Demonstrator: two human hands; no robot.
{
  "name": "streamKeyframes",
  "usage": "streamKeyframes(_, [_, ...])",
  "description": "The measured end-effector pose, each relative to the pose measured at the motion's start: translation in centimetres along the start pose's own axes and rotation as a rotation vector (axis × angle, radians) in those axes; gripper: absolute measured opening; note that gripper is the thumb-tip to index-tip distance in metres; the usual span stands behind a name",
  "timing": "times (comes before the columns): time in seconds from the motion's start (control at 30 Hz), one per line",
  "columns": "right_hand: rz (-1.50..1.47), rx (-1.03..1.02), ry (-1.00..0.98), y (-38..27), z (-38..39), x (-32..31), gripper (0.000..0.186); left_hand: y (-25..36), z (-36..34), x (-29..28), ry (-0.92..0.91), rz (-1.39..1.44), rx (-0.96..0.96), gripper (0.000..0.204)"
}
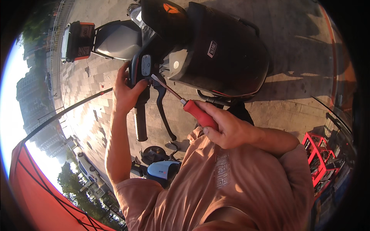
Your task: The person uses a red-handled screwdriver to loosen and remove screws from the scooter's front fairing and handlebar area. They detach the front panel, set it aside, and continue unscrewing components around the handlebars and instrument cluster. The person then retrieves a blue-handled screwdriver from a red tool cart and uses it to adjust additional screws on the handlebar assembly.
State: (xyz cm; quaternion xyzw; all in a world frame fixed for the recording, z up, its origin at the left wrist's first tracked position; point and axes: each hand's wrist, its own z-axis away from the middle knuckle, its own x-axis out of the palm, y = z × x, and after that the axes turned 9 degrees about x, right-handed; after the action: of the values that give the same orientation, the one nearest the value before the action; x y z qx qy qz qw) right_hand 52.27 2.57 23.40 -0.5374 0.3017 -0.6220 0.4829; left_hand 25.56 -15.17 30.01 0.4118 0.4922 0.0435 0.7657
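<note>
My left hand (pixel 128 92) is wrapped round the switch housing (pixel 133 70) on a dark scooter's handlebar, its thumb on the near side and its fingers on the far side. Beside it, a grey oval reservoir cap (pixel 146 65) faces up. In my right hand (pixel 232 130) is a screwdriver (pixel 199 114) with a red handle, closed in my fingers. Its flat metal tip points at the housing, close to my left thumb; contact is hard to tell. A black rubber grip (pixel 141 125) and a black brake lever (pixel 163 111) extend towards me.
The scooter's dark front panel (pixel 235 57) fills the upper right, with its seat (pixel 118 43) and rear box (pixel 78 41) at upper left. A light blue vehicle (pixel 162 169) stands below the grip. A red rack (pixel 319 161) is at right, a red canopy (pixel 42 188) at lower left.
</note>
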Motion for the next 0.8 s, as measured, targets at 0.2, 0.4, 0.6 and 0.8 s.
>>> streamKeyframes(0.2, [0.037, 0.099, -0.083, -1.7, -1.2, 1.8, 0.067, -0.7, -0.5, -0.9, -0.103, -0.01, 0.052, 0.087])
streamKeyframes(0.4, [-0.035, 0.081, 0.08, -2.6, -2.3, 4.3, 0.064, -0.8, -0.6, -1.0, -0.129, 0.017, 0.057, 0.087])
streamKeyframes(0.6, [0.055, 0.059, 0.175, -2.9, -3.3, 5.7, 0.064, -0.8, -0.7, -0.4, -0.1, 0.115, 0.084, 0.084])
streamKeyframes(0.8, [0.09, 0.113, 0.225, -2.1, -3.6, 6.4, 0.064, -0.9, -0.5, -0.2, -0.096, 0.188, 0.118, 0.083])
